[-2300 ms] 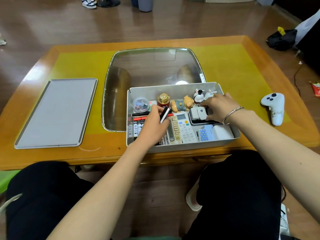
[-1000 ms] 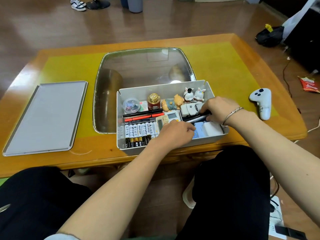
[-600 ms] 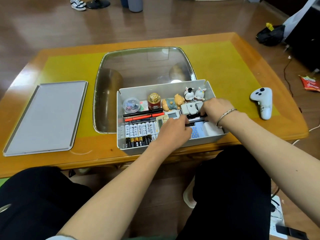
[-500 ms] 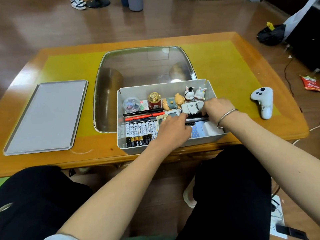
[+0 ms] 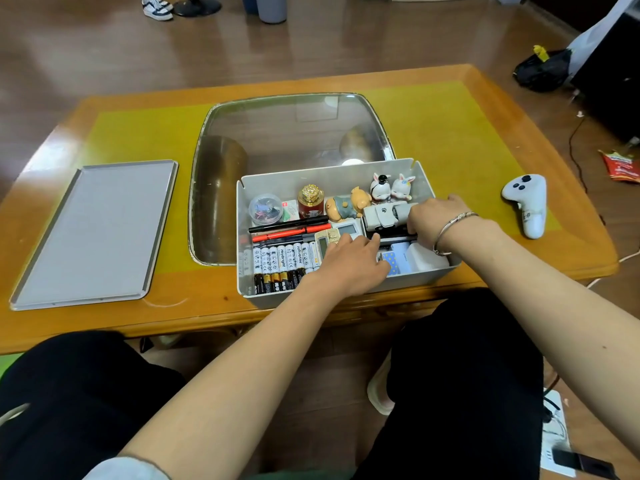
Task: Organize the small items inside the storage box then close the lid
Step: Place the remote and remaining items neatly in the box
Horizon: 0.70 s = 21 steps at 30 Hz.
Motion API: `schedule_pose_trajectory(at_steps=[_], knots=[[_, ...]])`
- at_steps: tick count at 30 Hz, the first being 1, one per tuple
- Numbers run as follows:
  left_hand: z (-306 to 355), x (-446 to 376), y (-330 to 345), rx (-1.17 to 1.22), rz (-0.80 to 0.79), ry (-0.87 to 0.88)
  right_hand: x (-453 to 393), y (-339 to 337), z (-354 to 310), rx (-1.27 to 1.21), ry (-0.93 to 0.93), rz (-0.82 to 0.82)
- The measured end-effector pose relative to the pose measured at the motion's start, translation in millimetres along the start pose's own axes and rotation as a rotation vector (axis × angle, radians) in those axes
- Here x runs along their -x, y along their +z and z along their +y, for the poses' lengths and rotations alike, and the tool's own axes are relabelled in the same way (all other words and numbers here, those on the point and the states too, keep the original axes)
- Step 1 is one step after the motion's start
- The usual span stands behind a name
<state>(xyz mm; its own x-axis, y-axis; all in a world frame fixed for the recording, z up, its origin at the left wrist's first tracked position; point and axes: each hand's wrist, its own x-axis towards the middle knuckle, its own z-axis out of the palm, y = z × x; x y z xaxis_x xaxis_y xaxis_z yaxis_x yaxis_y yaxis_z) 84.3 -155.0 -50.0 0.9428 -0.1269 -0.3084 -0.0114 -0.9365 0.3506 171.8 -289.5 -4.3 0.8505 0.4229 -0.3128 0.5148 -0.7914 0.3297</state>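
Note:
The open grey storage box (image 5: 329, 172) stands at the table's near edge. It holds a row of batteries (image 5: 280, 265), black and red pens (image 5: 291, 227), a clear capsule (image 5: 266, 208), a gold-topped jar (image 5: 310, 200), a bear figure (image 5: 346, 206), two small animal figurines (image 5: 391, 187) and a blue card box (image 5: 398, 260). My left hand (image 5: 349, 263) lies over the remotes in the box, its fingertips touching a black item. My right hand (image 5: 433, 216) grips the right end of a grey device (image 5: 381, 214) at the box's right side. The flat grey lid (image 5: 97, 230) lies apart at the left.
A white game controller (image 5: 526, 202) lies on the table right of the box. A glass inset (image 5: 294, 140) fills the table's middle behind the box. On the floor are a black bag (image 5: 543, 69) at the far right and shoes (image 5: 156, 6) at the back.
My left hand let go of a black pen and moved right over the remotes, then slid its fingers back toward the black item. My right hand stayed on the grey device, shifting slightly left.

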Motion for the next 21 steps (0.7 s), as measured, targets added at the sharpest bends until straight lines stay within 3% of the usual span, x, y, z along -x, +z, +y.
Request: schedule_pose_trajectory(at_steps=[5,13,21], knots=[[1.0,2.0,4.3,0.006,0.132,0.02,4.5,15.2,2.5,0.012,0.027,0.17],[-0.1,0.1,3.7,0.028,0.114,0.041,-7.4,11.3,6.6,-0.137,0.037,0.381],[-0.2,-2.4,3.9,0.071,0.065,-0.002,-25.8,12.9,-4.7,-0.048,0.003,0.268]])
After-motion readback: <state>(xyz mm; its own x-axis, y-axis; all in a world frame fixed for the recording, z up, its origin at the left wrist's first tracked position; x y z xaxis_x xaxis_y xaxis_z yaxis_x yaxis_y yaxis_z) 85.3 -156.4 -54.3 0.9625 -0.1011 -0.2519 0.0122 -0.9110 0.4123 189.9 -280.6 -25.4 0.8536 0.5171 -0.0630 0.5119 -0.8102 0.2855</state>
